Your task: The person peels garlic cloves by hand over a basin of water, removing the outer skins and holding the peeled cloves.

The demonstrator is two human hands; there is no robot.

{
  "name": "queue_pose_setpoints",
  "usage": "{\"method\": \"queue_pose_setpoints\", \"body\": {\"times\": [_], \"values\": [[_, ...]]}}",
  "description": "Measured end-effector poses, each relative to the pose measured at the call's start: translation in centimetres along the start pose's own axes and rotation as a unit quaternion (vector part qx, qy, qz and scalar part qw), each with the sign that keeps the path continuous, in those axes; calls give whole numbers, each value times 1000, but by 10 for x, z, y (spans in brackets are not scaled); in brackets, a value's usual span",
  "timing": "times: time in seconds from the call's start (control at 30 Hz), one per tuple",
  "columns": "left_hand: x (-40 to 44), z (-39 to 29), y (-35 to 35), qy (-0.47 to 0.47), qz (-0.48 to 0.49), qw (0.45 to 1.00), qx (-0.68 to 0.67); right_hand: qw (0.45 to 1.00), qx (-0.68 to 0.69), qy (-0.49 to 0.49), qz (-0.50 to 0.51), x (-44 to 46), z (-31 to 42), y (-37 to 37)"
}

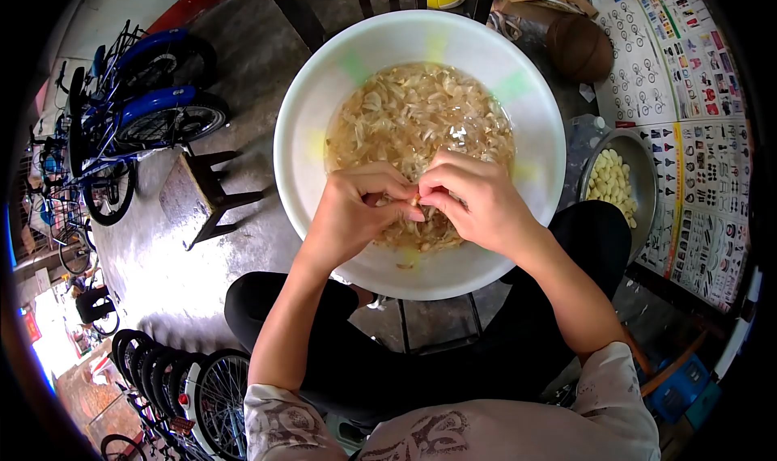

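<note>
Evidently it is partway along, with peeled cloves [611, 178] in a metal bowl [645, 174] right of the white basin [536, 121], floating skins [421, 97] obscuring how many remain, and left hand [356, 206] and right hand [479, 200] pinching one small clove [416, 200] over the basin's nearer half

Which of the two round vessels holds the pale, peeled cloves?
The smaller, grey metal bowl, on the person's right. The larger, white basin, below the left hand and right hand, holds papery skins in liquid.
</note>
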State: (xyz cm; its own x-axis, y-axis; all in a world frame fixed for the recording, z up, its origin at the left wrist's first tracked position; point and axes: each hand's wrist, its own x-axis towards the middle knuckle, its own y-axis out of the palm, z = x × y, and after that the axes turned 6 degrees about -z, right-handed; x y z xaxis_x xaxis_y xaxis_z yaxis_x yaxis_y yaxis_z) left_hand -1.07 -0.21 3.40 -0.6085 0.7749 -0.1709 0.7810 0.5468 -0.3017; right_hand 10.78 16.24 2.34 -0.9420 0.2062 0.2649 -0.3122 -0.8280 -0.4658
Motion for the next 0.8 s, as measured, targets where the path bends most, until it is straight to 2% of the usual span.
{"method": "queue_pose_setpoints", "body": {"times": [0.13,0.2,0.3,0.43,0.47,0.53,0.6,0.73,0.8], "values": [[1,-1,1,-16,0,1000,-10,999,-45,-29,2,0,1,2],[0,0,3,-32,-1,999,2,995,-88,-25,34,-2,3,2],[-1,1,2,-61,7,998,2,996,-72,9,43,-4,3,3],[-1,10,3,-95,-18,995,-28,999,-47,-4,25,-1,3,3],[-1,14,7,-90,-32,985,-143,1000,-7,13,15,-1,3,3],[-1,14,8,-82,-43,963,-254,999,33,28,3,2,2,4],[-1,12,4,-111,-14,971,-211,991,117,8,-68,6,1,6],[-3,17,1,-109,23,978,-178,995,78,-52,-40,3,-9,3],[-3,14,4,-114,21,967,-227,997,39,-61,-22,4,-7,1]]}}
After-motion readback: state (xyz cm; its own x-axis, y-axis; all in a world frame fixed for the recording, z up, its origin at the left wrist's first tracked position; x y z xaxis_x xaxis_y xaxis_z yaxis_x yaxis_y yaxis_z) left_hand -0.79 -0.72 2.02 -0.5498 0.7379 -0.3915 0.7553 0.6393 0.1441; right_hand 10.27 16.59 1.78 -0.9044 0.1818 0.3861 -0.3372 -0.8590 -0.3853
